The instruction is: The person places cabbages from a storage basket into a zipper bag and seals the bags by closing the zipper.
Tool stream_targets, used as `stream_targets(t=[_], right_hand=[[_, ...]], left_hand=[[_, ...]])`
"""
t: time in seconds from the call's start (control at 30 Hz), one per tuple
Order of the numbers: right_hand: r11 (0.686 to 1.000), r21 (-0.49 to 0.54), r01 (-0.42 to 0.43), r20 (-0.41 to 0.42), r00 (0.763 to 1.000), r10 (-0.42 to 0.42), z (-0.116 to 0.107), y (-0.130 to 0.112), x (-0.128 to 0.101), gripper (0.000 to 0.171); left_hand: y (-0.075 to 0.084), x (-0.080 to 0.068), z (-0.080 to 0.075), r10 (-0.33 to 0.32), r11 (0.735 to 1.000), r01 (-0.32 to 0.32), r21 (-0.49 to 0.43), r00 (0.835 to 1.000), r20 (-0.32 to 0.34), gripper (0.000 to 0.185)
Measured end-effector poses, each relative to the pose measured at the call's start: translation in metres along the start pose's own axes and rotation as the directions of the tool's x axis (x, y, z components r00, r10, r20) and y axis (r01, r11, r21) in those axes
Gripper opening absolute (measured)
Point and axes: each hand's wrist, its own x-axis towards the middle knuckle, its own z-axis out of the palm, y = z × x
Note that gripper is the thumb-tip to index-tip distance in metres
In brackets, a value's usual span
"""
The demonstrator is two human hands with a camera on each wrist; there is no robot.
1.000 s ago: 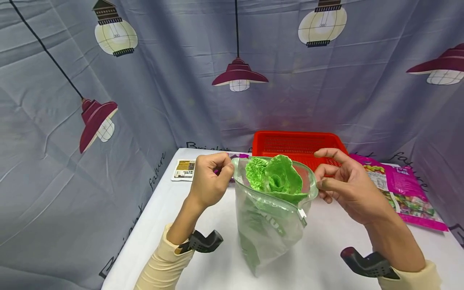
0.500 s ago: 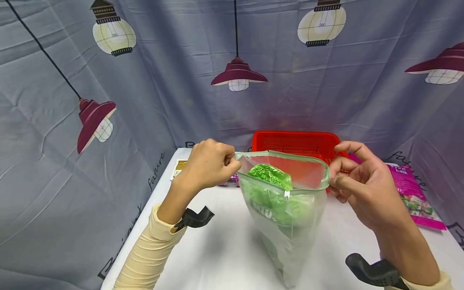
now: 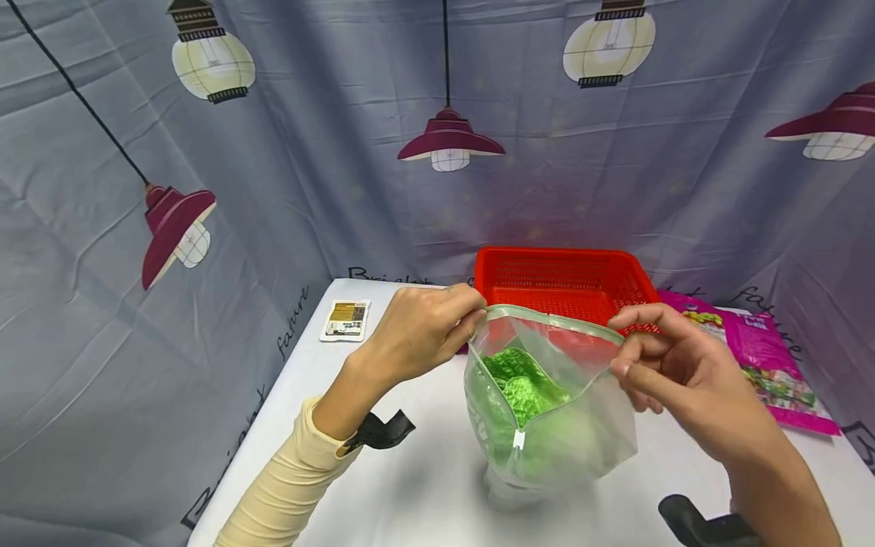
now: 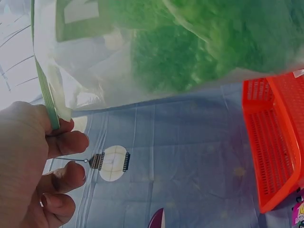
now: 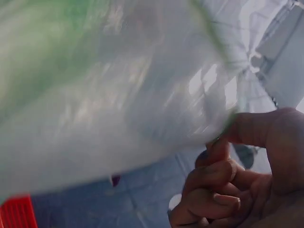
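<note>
Both hands hold up a translucent zip bag [image 3: 601, 433] by the two ends of its green-edged mouth, which gapes between them. Inside sits a leafy green cabbage [image 3: 522, 387], partly hidden by the frosted plastic. My left hand [image 3: 420, 327] pinches the left corner of the rim. On the other side my right hand [image 3: 690, 380] pinches the right corner between thumb and index finger. A white slider [image 3: 519, 439] is on the near edge of the mouth. In the left wrist view the cabbage [image 4: 190, 52] shows through the bag's side; the right wrist view is blurred.
A red plastic basket [image 3: 567, 277] stands behind the bag at the back of the white table [image 3: 383, 486]. Pink printed packaging [image 3: 772, 357] lies at the right, and a small white-and-brown packet [image 3: 345, 320] at the back left. Printed grey curtains [image 3: 342, 152] enclose the table.
The bag has tilted and swung, its mouth now facing nearer the head camera. The cabbage has gone deeper into it. Both hands kept their grip and shifted somewhat to the right.
</note>
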Motion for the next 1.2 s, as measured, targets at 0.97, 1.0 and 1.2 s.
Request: stream_targets(t=[0.97, 1.0, 1.2], right_hand=[[0.878, -0.4, -0.263, -0.031, 0.961, 0.273, -0.02, 0.0, 0.041, 0.006], [0.888, -0.376, -0.266, -0.061, 0.963, 0.263, -0.02, 0.0, 0.04, 0.006], [0.939, -0.228, -0.256, -0.187, 0.958, 0.216, -0.024, 0.005, 0.038, 0.008]], left_hand=[[0.011, -0.008, 0.0, -0.172, 0.98, 0.175, -0.096, 0.984, 0.039, 0.036], [0.013, -0.013, -0.001, -0.198, 0.974, 0.199, -0.105, 0.98, 0.026, 0.043], [0.036, -0.033, -0.004, -0.194, 0.949, 0.191, -0.252, 0.981, 0.011, 0.06]])
